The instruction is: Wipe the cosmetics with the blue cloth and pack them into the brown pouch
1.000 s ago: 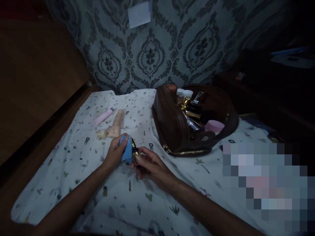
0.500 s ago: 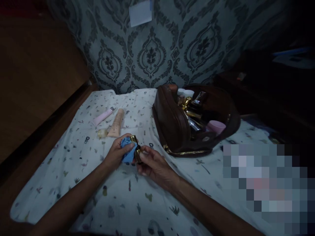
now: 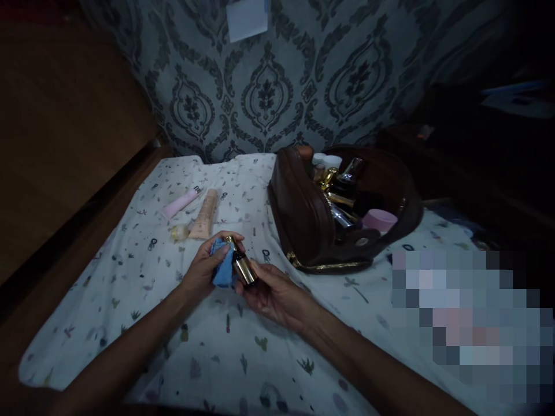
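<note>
My left hand (image 3: 202, 264) is closed around a crumpled blue cloth (image 3: 222, 270), which presses against a small dark bottle with gold parts (image 3: 245, 271). The fingers of my right hand (image 3: 277, 293) grip the bottle's lower end, and it tilts with its gold top toward my left hand. Just beyond my hands lie a peach squeeze tube (image 3: 205, 215), a pink tube (image 3: 181, 203) with a silvery end, and a tiny pale yellow jar (image 3: 179, 232). To the right stands an open brown cosmetic bag (image 3: 303, 216), filled with several bottles and a pink-lidded jar (image 3: 380, 221).
A white patterned cloth (image 3: 195, 346) covers the surface under everything. Behind it rises a damask-patterned wall (image 3: 266, 95) with a white card (image 3: 247, 20) on it. A brown wooden panel (image 3: 65, 127) borders the left side. The lower right is pixelated.
The bottle has turned in my hands, so more of its gold band shows. My right hand has shifted slightly right and down along it. The blue cloth stays in my left hand.
</note>
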`<state>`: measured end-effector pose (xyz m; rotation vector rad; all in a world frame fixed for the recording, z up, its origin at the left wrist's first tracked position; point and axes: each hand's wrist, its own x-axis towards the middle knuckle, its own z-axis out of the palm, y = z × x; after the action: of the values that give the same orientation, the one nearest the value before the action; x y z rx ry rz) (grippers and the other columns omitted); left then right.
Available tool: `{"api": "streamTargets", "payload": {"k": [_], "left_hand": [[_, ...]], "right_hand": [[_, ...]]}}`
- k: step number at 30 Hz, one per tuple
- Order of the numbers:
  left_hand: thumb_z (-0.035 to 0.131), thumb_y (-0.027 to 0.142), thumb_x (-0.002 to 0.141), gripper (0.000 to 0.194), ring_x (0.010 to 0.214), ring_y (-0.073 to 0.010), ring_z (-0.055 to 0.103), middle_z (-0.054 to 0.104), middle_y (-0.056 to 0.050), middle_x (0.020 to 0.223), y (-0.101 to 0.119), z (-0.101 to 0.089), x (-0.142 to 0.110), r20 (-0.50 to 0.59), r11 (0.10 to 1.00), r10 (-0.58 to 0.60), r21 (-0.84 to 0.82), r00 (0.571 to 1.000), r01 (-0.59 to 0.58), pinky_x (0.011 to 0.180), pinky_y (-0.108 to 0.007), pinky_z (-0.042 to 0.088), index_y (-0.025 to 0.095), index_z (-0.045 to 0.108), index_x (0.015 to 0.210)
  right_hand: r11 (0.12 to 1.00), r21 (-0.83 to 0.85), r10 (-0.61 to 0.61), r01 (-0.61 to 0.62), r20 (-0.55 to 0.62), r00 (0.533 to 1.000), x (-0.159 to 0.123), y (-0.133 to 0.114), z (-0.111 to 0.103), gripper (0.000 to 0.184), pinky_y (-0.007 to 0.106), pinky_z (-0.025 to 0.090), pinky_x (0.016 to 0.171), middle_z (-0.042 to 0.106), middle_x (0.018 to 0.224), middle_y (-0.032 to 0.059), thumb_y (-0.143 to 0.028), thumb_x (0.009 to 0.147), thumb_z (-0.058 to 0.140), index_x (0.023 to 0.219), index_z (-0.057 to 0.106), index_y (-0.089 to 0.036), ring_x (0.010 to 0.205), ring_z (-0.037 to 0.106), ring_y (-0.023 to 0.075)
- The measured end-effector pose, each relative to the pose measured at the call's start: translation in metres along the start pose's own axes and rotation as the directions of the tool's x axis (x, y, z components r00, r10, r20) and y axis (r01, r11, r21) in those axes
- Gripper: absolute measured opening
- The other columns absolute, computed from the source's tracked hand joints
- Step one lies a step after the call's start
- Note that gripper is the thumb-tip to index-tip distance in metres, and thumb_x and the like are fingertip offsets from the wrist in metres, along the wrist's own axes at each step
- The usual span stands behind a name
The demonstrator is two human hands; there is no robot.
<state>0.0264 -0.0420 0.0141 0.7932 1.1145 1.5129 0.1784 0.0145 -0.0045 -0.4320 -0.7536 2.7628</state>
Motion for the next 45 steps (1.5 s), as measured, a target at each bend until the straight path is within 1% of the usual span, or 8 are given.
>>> {"api": "streamTargets", "payload": {"k": [10, 16, 24, 31, 35, 38, 40, 45], "left_hand": [[0.07, 0.067, 0.076, 0.05, 0.049, -0.0102, 0.051, 0.061, 0.001, 0.066, -0.005, -0.006, 0.002, -0.104, 0.992, 0.022, 0.129, 0.994, -0.009, 0.044, -0.021, 0.041, 0.017, 0.064, 0.081], [0.075, 0.062, 0.075, 0.053, 0.055, -0.0095, 0.055, 0.063, 0.0, 0.072, -0.009, -0.007, 0.003, -0.019, 0.994, -0.005, 0.112, 1.0, 0.007, 0.053, -0.02, 0.046, 0.015, 0.07, 0.097], [0.089, 0.039, 0.065, 0.07, 0.107, -0.0239, 0.062, 0.067, -0.007, 0.116, -0.008, -0.008, 0.001, 0.248, 0.944, 0.01, 0.317, 0.969, -0.091, 0.089, -0.027, 0.048, 0.02, 0.06, 0.127], [0.076, 0.044, 0.079, 0.043, 0.089, -0.0185, 0.059, 0.063, -0.003, 0.096, -0.001, -0.01, 0.0, 0.217, 0.848, 0.036, 0.51, 0.976, -0.145, 0.08, -0.026, 0.046, 0.016, 0.062, 0.108], [0.062, 0.044, 0.091, 0.029, 0.083, -0.0166, 0.056, 0.06, -0.001, 0.089, 0.003, -0.013, 0.001, 0.248, 0.71, 0.147, 0.648, 0.958, -0.277, 0.075, -0.025, 0.044, 0.017, 0.06, 0.1], [0.055, 0.044, 0.096, 0.027, 0.085, -0.0181, 0.059, 0.063, -0.003, 0.091, 0.004, -0.012, -0.001, 0.342, 0.575, 0.163, 0.729, 0.925, -0.371, 0.076, -0.026, 0.044, 0.018, 0.062, 0.101], [0.052, 0.045, 0.097, 0.029, 0.083, -0.0182, 0.059, 0.063, -0.003, 0.088, 0.003, -0.01, -0.002, 0.385, 0.5, 0.155, 0.764, 0.91, -0.408, 0.075, -0.026, 0.043, 0.018, 0.063, 0.099], [0.045, 0.047, 0.1, 0.035, 0.078, -0.0164, 0.058, 0.064, -0.002, 0.085, 0.002, -0.006, -0.005, 0.378, 0.521, 0.129, 0.76, 0.917, -0.388, 0.074, -0.026, 0.043, 0.018, 0.064, 0.094]], "right_hand": [[0.993, -0.105, -0.055, 0.053, -0.022, 0.998, 0.004, 0.003, -0.003, 0.044, 0.019, 0.04, 0.052, 0.072, 0.079, 0.0026, -0.051, 0.066, 0.088, 0.084, 0.068, -0.016, 0.061, 0.061, 0.0095], [0.974, -0.161, -0.18, 0.161, -0.112, 0.977, 0.004, 0.004, -0.004, 0.043, 0.021, 0.037, 0.057, 0.065, 0.076, -0.0005, -0.056, 0.065, 0.086, 0.076, 0.072, -0.016, 0.066, 0.05, 0.0087], [0.955, -0.15, -0.287, 0.255, -0.261, 0.922, 0.011, 0.004, -0.005, 0.042, 0.022, 0.045, 0.065, 0.068, 0.086, 0.0001, -0.047, 0.054, 0.093, 0.072, 0.07, -0.017, 0.074, 0.059, 0.0107], [0.923, -0.274, -0.338, 0.269, -0.247, 0.908, 0.006, -0.002, -0.001, 0.049, 0.025, 0.052, 0.073, 0.065, 0.078, -0.0022, -0.053, 0.057, 0.089, 0.063, 0.056, -0.018, 0.073, 0.061, 0.0116], [0.775, -0.6, -0.367, 0.2, -0.169, 0.915, -0.002, -0.007, -0.002, 0.05, 0.029, 0.053, 0.074, 0.062, 0.073, 0.0004, -0.065, 0.074, 0.073, 0.07, 0.061, -0.016, 0.074, 0.062, 0.0152], [0.64, -0.729, -0.504, 0.241, -0.162, 0.849, -0.002, -0.009, -0.004, 0.048, 0.024, 0.046, 0.059, 0.058, 0.071, -0.0013, -0.064, 0.077, 0.07, 0.075, 0.059, -0.018, 0.065, 0.056, 0.0125], [0.635, -0.714, -0.561, 0.296, -0.163, 0.812, -0.001, -0.01, -0.006, 0.044, 0.021, 0.039, 0.05, 0.051, 0.066, -0.0056, -0.061, 0.078, 0.071, 0.086, 0.058, -0.02, 0.055, 0.048, 0.0096], [0.569, -0.734, -0.58, 0.371, -0.038, 0.814, -0.001, -0.011, -0.007, 0.034, 0.021, 0.035, 0.047, 0.046, 0.06, -0.0073, -0.053, 0.088, 0.062, 0.086, 0.057, -0.02, 0.048, 0.042, 0.0083]]}}
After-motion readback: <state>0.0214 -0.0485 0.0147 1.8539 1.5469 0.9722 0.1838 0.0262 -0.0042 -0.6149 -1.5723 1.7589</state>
